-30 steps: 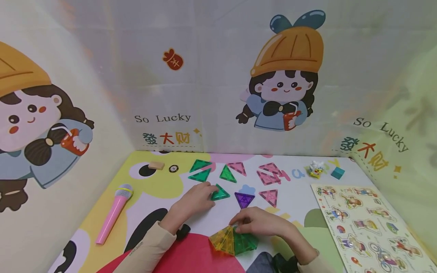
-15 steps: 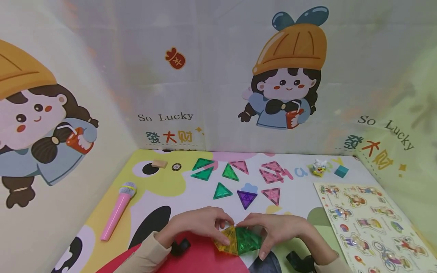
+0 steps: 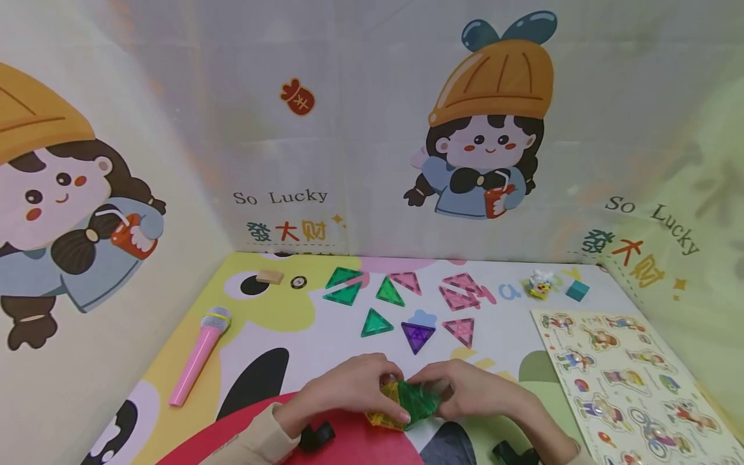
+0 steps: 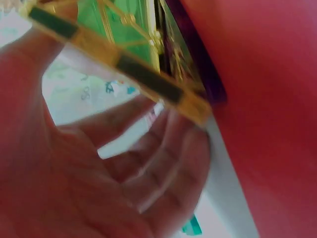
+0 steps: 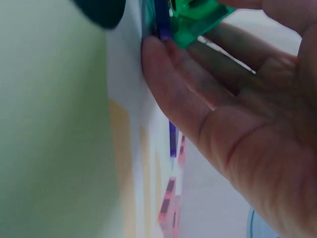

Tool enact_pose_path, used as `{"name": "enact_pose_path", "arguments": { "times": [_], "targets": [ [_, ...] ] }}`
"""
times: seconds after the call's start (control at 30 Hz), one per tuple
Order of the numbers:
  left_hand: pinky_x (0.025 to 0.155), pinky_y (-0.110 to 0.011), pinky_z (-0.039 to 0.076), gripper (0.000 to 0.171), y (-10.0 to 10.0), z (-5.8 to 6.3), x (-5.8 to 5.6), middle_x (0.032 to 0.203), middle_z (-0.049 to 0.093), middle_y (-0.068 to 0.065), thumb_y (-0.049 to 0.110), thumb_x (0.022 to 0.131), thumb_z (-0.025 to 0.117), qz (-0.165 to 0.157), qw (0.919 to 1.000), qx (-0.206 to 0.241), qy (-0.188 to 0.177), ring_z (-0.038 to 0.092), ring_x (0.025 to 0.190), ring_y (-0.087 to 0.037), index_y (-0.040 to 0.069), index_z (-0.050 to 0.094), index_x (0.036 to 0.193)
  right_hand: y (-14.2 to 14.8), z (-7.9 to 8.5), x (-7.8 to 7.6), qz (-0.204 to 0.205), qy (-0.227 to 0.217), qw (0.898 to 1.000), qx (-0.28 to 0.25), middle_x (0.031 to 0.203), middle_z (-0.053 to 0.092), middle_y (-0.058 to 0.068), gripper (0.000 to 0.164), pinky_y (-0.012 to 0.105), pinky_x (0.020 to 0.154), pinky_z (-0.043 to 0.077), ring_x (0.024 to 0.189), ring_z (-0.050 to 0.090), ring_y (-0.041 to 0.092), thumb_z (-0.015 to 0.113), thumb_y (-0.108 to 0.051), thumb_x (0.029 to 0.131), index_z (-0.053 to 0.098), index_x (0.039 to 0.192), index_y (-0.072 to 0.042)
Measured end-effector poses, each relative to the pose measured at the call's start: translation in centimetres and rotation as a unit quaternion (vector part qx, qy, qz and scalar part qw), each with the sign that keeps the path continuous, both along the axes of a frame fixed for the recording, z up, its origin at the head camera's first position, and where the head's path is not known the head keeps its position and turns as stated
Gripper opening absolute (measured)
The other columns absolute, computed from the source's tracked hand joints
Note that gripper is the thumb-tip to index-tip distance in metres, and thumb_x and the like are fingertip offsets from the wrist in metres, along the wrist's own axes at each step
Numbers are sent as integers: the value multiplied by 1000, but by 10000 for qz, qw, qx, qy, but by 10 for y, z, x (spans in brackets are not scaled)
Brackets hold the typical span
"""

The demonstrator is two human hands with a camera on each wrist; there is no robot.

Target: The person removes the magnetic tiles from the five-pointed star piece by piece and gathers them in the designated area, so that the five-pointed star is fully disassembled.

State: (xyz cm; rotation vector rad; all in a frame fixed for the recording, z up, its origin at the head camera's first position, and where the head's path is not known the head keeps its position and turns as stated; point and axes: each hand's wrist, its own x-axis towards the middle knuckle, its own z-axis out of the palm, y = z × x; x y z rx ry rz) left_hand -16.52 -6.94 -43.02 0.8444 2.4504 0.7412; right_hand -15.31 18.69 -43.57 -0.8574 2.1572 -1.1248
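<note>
Both hands hold a faceted shape of joined translucent magnetic tiles at the table's front. Its left part is yellow (image 3: 380, 420) and its right part is green (image 3: 421, 403). My left hand (image 3: 349, 387) grips the yellow side, thumb in front and fingers behind. In the left wrist view a yellow tile's edge (image 4: 143, 79) lies between thumb and fingers, beside a purple tile edge (image 4: 198, 57). My right hand (image 3: 476, 391) holds the green side; the right wrist view shows its fingers (image 5: 176, 96) curled around the green tile (image 5: 195, 22). The far faces are hidden.
Beyond the hands lie loose triangle tiles: green (image 3: 376, 323), purple (image 3: 417, 336) and pink (image 3: 461, 331), with several more behind. A pink microphone (image 3: 197, 361) is at left, a puzzle board (image 3: 624, 378) at right. A small figurine (image 3: 539, 285) and teal cube (image 3: 577, 290) stand at back right.
The left hand has left the green triangle and come back to the yellow side. Both hands have since closed in on the joined tiles, which are now turned and tilted.
</note>
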Motion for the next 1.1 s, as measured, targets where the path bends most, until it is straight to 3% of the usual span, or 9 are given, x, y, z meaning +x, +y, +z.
{"name": "enact_pose_path", "arguments": {
  "times": [0.27, 0.4, 0.57, 0.87, 1.1],
  "targets": [
    [72, -25, 51, 74, 9, 6, 16, 101, 63, 12, 77, 63, 76, 227, 9958, -468, 748, 54, 85, 1, 27, 68, 117, -13, 5, 9, -357, 1088, 9919, 545, 113, 71, -9, 44, 19, 76, 53, 92, 59, -2, 72, -6, 79, 71, 122, -17],
    [67, -22, 47, 67, 12, 6, 21, 93, 64, 14, 74, 65, 77, 194, 9938, -350, 1036, 52, 78, 3, 26, 69, 111, -18, 8, 12, -395, 1528, 9837, 861, 109, 72, -12, 44, 18, 74, 50, 88, 58, -5, 70, -4, 78, 73, 120, -17],
    [62, -19, 43, 52, 15, 3, 21, 80, 62, 18, 67, 69, 78, 246, 9955, -175, 902, 50, 71, 3, 27, 71, 102, -21, 11, 14, -415, 1669, 9799, 1015, 105, 73, -12, 43, 17, 70, 47, 81, 56, -5, 69, -2, 77, 73, 119, -15],
    [60, -19, 43, 46, 19, 4, 23, 75, 61, 17, 62, 71, 77, 338, 9957, -311, 809, 51, 69, 1, 25, 71, 97, -19, 15, 16, -493, 1689, 9764, 1253, 99, 74, -14, 43, 18, 62, 43, 71, 51, -2, 72, -5, 79, 74, 119, -18],
    [59, -18, 43, 42, 19, 4, 23, 72, 58, 18, 58, 72, 77, 296, 9945, -341, 946, 49, 68, 0, 23, 71, 94, -12, 12, 11, -389, 1718, 9799, 931, 101, 75, -12, 32, 16, 64, 46, 71, 52, -6, 70, -5, 84, 77, 113, -18]
  ]
}}
